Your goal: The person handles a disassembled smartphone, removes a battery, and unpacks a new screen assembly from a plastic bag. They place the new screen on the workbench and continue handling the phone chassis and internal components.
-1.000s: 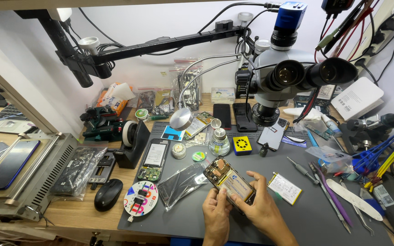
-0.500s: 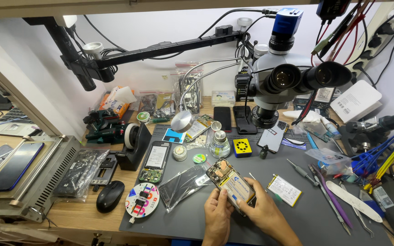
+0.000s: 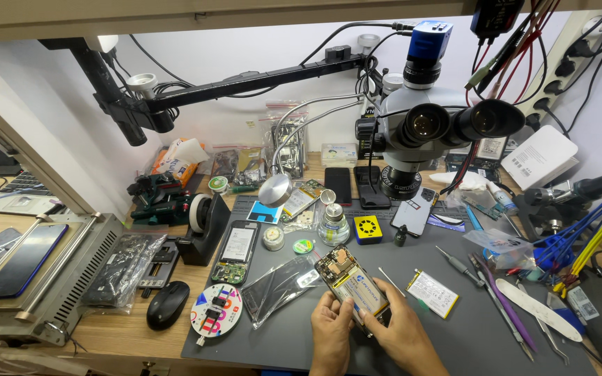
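An opened smartphone with its back cover off lies tilted on the grey work mat, circuit board and battery exposed. My left hand grips its lower left edge, the thumb on the battery. My right hand holds the lower right side, fingers pressed on the battery area. A loose phone battery lies on the mat just right of my right hand. A thin pin-like tool rests between the phone and that battery.
A stereo microscope on a boom arm stands behind. Another opened phone, a clear plastic bag, a round magnetic screw pad, a black mouse, a yellow box, a glass bottle and tweezers and screwdrivers surround the work spot.
The view has shifted slightly. Both hands stay on the opened phone, with the right fingers moving a little over the battery.
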